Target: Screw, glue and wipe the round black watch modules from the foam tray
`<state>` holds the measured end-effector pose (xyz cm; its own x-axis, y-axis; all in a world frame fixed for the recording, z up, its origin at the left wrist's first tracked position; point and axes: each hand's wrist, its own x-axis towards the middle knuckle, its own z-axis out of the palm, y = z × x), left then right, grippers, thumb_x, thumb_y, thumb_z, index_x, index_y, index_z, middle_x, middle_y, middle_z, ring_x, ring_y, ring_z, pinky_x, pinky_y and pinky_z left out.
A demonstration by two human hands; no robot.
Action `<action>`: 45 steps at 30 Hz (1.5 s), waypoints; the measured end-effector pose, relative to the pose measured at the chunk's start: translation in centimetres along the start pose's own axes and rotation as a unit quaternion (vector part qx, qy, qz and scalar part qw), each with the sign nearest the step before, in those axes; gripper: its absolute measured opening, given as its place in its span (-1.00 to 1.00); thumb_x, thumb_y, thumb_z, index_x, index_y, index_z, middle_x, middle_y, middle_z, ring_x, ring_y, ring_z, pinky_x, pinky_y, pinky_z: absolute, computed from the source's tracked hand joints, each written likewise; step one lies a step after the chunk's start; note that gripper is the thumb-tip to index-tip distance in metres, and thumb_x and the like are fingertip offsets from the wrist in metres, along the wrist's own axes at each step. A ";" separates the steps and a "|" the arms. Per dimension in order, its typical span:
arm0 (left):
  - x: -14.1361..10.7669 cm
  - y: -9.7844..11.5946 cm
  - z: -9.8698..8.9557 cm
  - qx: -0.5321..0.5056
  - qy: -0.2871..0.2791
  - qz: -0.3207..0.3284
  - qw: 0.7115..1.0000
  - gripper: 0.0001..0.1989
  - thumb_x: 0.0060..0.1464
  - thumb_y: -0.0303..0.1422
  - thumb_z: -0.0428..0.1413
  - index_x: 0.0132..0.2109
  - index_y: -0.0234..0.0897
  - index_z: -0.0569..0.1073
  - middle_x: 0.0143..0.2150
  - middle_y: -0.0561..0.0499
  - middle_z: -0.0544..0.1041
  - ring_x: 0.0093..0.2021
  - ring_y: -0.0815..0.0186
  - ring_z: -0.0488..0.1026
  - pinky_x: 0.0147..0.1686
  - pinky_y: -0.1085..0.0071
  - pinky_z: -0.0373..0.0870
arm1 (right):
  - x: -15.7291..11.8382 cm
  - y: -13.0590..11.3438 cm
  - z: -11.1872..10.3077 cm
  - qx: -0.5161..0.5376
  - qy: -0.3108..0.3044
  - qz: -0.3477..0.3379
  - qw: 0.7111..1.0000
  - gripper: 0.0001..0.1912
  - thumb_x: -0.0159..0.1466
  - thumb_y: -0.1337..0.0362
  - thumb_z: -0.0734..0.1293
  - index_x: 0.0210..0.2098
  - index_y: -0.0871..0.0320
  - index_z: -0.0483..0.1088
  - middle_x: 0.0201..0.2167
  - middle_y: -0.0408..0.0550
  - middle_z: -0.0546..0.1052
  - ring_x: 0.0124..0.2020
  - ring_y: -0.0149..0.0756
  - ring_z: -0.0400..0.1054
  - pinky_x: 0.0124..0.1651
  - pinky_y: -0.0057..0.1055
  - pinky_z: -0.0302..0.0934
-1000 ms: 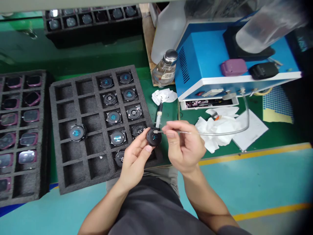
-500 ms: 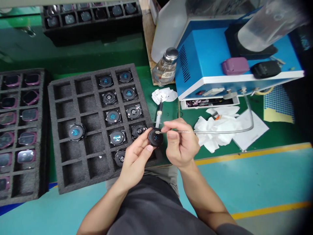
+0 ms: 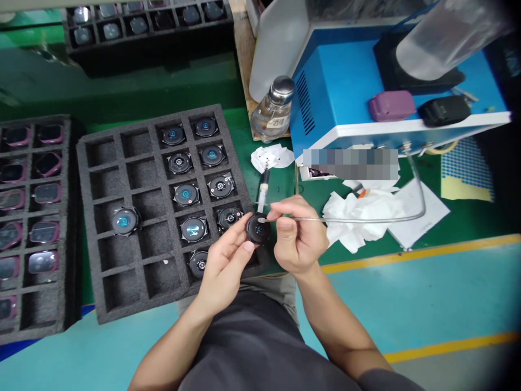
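Your left hand (image 3: 226, 266) pinches a round black watch case (image 3: 258, 229) by its rim, just above the near right corner of the black foam tray (image 3: 134, 282), while your right hand (image 3: 299, 239) grips a thin nozzle (image 3: 265, 220) whose tip touches the case, its clear tube (image 3: 378, 220) trailing right toward the blue machine (image 3: 345, 92).

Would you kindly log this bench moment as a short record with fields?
Left hand: holds a round black watch body over the tray edge
Right hand: pinches a thin tube tool, tip on the watch body
Foam tray: right columns hold round watch bodies, most left cells bare
Behind: glass bottle, blue machine, crumpled white wipes
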<state>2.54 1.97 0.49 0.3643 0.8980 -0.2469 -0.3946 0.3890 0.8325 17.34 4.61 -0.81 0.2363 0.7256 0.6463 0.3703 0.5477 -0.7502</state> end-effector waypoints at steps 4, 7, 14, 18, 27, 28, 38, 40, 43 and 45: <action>0.1 0.0 0.0 0.003 0.003 0.000 1.000 -0.54 0.28 -0.43 0.14 0.30 -0.11 0.42 0.30 -0.10 0.46 0.33 0.09 0.37 0.32 0.17 0.33 | 0.1 -0.1 0.0 -0.005 -0.002 -0.002 1.000 -0.78 0.40 0.32 0.25 -0.01 0.09 0.46 -0.40 -0.09 0.52 -0.37 -0.28 0.41 -0.30 -0.25 0.33; 0.1 0.0 0.0 0.006 0.005 0.000 1.000 -0.53 0.28 -0.42 0.14 0.30 -0.13 0.41 0.31 -0.11 0.46 0.33 0.07 0.37 0.32 0.16 0.32 | 0.1 -0.2 0.0 -0.010 -0.001 -0.007 1.000 -0.78 0.40 0.32 0.25 -0.02 0.09 0.46 -0.41 -0.09 0.53 -0.37 -0.28 0.41 -0.31 -0.25 0.33; 0.0 0.0 0.0 0.007 0.006 -0.004 1.000 -0.54 0.28 -0.42 0.14 0.29 -0.12 0.42 0.30 -0.09 0.47 0.33 0.10 0.38 0.34 0.15 0.29 | 0.2 -0.2 -0.1 -0.029 -0.006 -0.018 0.999 -0.80 0.40 0.30 0.24 -0.04 0.08 0.45 -0.41 -0.09 0.53 -0.38 -0.28 0.42 -0.32 -0.25 0.34; 0.1 0.1 0.0 0.004 0.005 -0.008 1.000 -0.55 0.28 -0.42 0.13 0.29 -0.12 0.42 0.29 -0.09 0.48 0.31 0.10 0.39 0.33 0.16 0.29 | 0.3 -0.3 -0.2 -0.023 -0.011 -0.019 0.999 -0.79 0.38 0.33 0.25 -0.04 0.10 0.46 -0.40 -0.08 0.54 -0.38 -0.27 0.41 -0.30 -0.25 0.34; 0.0 0.2 0.2 -0.006 0.010 -0.016 1.000 -0.56 0.27 -0.41 0.15 0.27 -0.14 0.45 0.27 -0.12 0.50 0.29 0.07 0.42 0.30 0.13 0.33 | 0.5 -0.5 -0.4 -0.029 -0.024 -0.014 0.999 -0.77 0.36 0.38 0.25 -0.03 0.12 0.46 -0.40 -0.08 0.54 -0.37 -0.28 0.41 -0.29 -0.26 0.32; 0.0 0.2 0.1 -0.007 0.009 -0.017 1.000 -0.56 0.27 -0.41 0.15 0.27 -0.14 0.45 0.27 -0.12 0.50 0.30 0.08 0.41 0.31 0.13 0.33 | 0.5 -0.5 -0.4 -0.030 -0.025 -0.013 0.999 -0.77 0.36 0.38 0.25 -0.03 0.12 0.46 -0.41 -0.08 0.53 -0.38 -0.28 0.41 -0.29 -0.26 0.32; 0.0 0.2 0.1 0.002 0.014 -0.020 1.000 -0.55 0.25 -0.38 0.17 0.27 -0.12 0.45 0.27 -0.12 0.49 0.30 0.06 0.41 0.33 0.10 0.29 | 0.5 -0.5 -0.4 -0.036 -0.024 -0.011 0.999 -0.78 0.35 0.37 0.26 -0.04 0.10 0.45 -0.41 -0.08 0.54 -0.39 -0.27 0.41 -0.30 -0.25 0.33; 0.0 0.2 0.2 0.004 0.017 -0.022 1.000 -0.54 0.24 -0.37 0.18 0.27 -0.14 0.45 0.28 -0.13 0.49 0.30 0.04 0.40 0.33 0.08 0.29 | 0.5 -0.5 -0.5 -0.039 -0.025 -0.009 0.999 -0.78 0.36 0.36 0.26 -0.04 0.09 0.45 -0.40 -0.09 0.55 -0.38 -0.27 0.42 -0.30 -0.25 0.34; 0.0 0.2 0.2 0.006 0.018 -0.019 1.000 -0.53 0.24 -0.36 0.18 0.28 -0.18 0.44 0.27 -0.15 0.49 0.30 0.05 0.41 0.32 0.10 0.31 | 0.5 -0.5 -0.4 -0.040 -0.025 -0.010 0.999 -0.77 0.35 0.38 0.26 -0.04 0.10 0.45 -0.39 -0.08 0.55 -0.38 -0.27 0.41 -0.30 -0.25 0.33; 0.0 0.2 0.2 0.003 0.015 -0.016 1.000 -0.53 0.25 -0.37 0.18 0.28 -0.19 0.43 0.27 -0.16 0.50 0.29 0.06 0.41 0.32 0.12 0.31 | 0.5 -0.5 -0.4 -0.039 -0.024 -0.012 0.999 -0.77 0.35 0.39 0.26 -0.04 0.11 0.45 -0.39 -0.07 0.55 -0.38 -0.28 0.41 -0.30 -0.26 0.32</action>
<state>2.62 2.05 0.71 0.3512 0.8912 -0.2872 -0.3779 0.4155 0.8274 17.66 4.55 -0.02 0.1835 0.7333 0.6547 0.4447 0.5320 -0.7206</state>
